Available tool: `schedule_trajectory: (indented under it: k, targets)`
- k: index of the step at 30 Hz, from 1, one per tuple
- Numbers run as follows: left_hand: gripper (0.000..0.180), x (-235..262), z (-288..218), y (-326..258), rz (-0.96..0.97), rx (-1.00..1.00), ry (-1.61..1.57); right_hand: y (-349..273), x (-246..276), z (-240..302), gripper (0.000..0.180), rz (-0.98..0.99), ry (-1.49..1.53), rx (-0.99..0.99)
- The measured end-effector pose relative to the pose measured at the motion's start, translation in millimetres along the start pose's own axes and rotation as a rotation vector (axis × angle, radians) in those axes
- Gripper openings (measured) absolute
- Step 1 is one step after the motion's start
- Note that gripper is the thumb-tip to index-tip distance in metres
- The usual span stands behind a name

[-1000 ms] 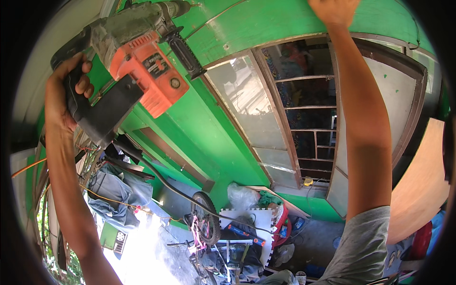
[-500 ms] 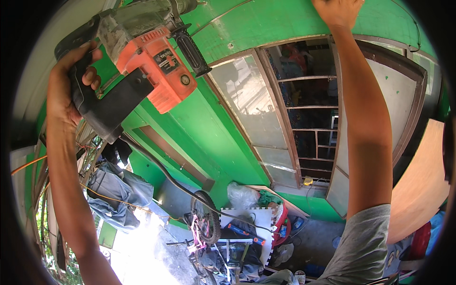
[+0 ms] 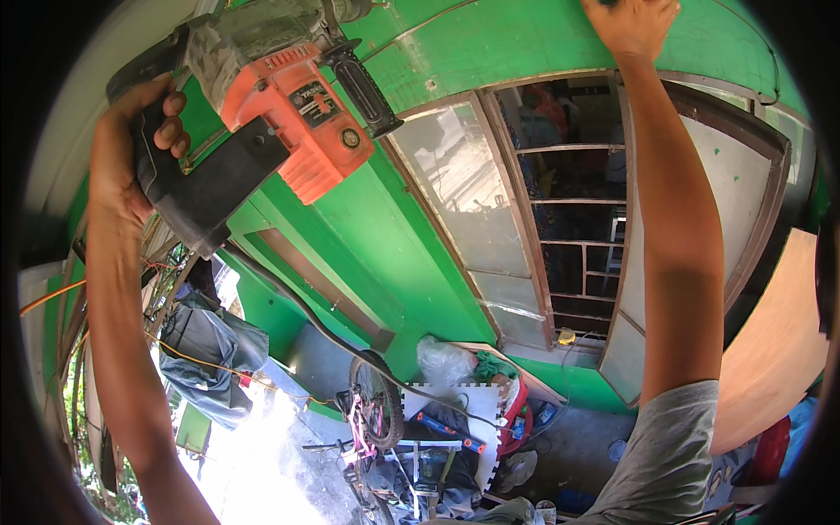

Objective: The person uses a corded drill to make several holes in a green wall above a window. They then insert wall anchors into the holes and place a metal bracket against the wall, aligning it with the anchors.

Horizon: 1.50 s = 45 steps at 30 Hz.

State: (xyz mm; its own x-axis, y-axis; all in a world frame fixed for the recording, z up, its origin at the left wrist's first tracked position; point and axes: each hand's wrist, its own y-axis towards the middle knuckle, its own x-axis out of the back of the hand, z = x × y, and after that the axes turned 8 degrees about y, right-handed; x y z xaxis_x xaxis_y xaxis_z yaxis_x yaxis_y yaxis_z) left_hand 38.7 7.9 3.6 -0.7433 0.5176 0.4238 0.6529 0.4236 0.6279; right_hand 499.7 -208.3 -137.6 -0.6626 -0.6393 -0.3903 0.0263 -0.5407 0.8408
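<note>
Holding the dark-labelled orange drill [image 3: 289, 122] are the left fingers [image 3: 166, 134]

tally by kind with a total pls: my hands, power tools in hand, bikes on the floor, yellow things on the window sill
Hands: 2 (left hand, right hand)
Held power tools: 1 (orange and black drill)
Bikes: 1 (pink bike)
Yellow sill things: 1 (small yellow object)
Total: 5
</note>
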Motion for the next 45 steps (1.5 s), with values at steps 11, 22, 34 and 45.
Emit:
schedule_trajectory:
  k: [11, 22, 34, 45]
  targets:
    - [0.021, -5, -3, -2, -0.019, -0.031, 0.045, 0, -2, -3, 0.09, 0.01, -0.031, 0.008]
    - [0.019, -6, -5, 2, -0.051, 0.084, 0.045, 3, 2, 0, 0.087, 0.005, 0.001, -0.005]
    - [0.024, -14, -6, -1, -0.156, 0.068, 0.051, 2, 2, 3, 0.087, 0.001, 0.014, -0.005]
    - [0.024, -2, 1, 7, -0.101, 0.084, 0.031, 1, 2, 3, 0.086, -0.036, 0.023, 0.037]
